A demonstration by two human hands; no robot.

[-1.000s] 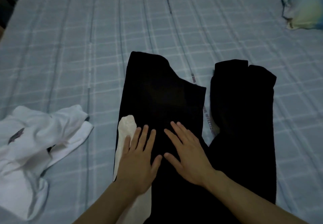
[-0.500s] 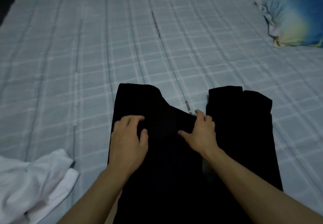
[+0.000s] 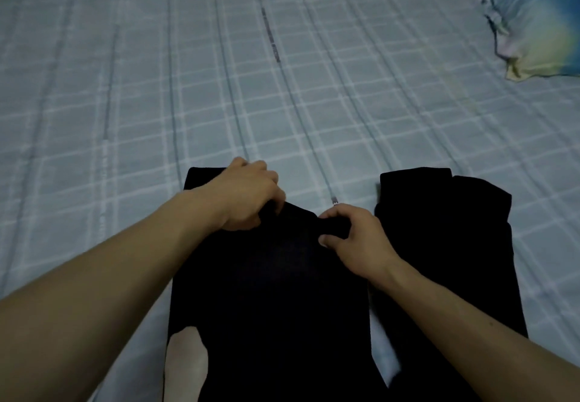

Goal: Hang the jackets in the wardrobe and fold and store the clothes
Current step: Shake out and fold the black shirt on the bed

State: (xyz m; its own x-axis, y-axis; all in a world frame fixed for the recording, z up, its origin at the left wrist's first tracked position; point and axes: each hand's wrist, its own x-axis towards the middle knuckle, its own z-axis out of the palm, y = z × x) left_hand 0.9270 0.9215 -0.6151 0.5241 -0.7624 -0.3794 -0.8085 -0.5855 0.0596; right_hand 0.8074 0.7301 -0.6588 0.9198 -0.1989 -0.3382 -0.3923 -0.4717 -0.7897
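A pair of black trousers [image 3: 270, 301] lies flat on the bed, legs pointing away from me. My left hand [image 3: 248, 197] is closed on the far end of the left leg, pinching the fabric at its upper edge. My right hand [image 3: 354, 235] grips the same leg's far right corner, fingers curled over the cloth and thumb on top. The other leg [image 3: 439, 244] lies to the right, apart from both hands. A pale pocket lining [image 3: 186, 361] shows at the lower left of the trousers.
The bed is covered by a light blue checked sheet [image 3: 219, 87] that stretches away from me. A blue and yellow pillow [image 3: 539, 28] lies at the far right.
Both hands slid from the middle of the left leg up to its far end and closed on the fabric. The view tilted, so the white garment at the left is out of frame.
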